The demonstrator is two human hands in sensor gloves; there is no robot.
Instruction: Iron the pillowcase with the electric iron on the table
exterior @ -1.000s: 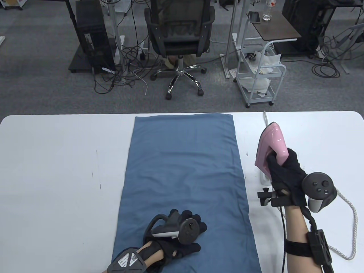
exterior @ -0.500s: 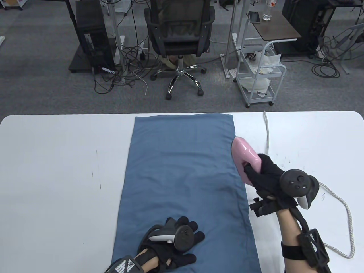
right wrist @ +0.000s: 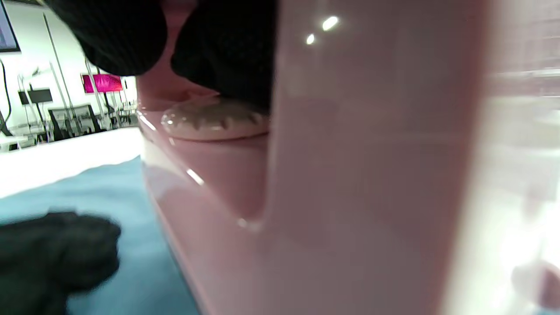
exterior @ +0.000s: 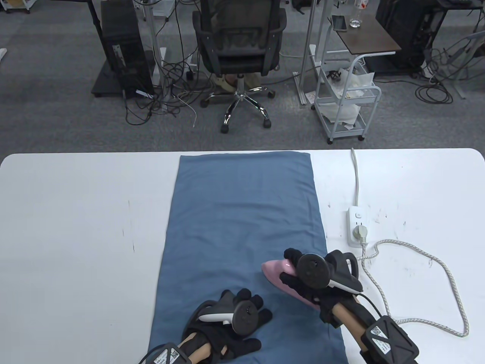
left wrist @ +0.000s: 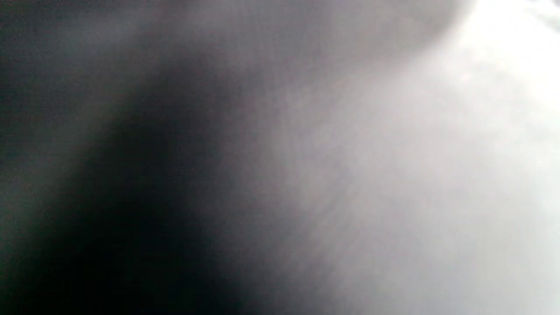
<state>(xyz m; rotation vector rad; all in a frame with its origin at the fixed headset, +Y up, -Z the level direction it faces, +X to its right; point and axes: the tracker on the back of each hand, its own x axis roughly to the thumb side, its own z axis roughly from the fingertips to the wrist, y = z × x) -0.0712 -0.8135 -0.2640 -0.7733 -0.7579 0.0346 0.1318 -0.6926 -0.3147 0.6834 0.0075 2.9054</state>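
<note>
While the left hand (exterior: 231, 322) lies flat-fingered on one pillowcase (exterior: 242, 227), right hand (exterior: 303, 282) fingers grip one iron (exterior: 278, 273).

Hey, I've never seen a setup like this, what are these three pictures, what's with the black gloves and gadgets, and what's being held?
No machine here: these are a person's two hands in black sensor gloves, each with a tracker strapped to its back. The big picture looks down at a white table. The other two come from cameras on the wrists. The left wrist picture is only a grey blur. On the table lies a blue pillowcase, and right of it a power strip with the iron's cord plugged in. The left hand rests flat on the pillowcase's near end. The right hand grips a pink iron at the pillowcase's near right part; the right wrist picture shows that iron up close.
</note>
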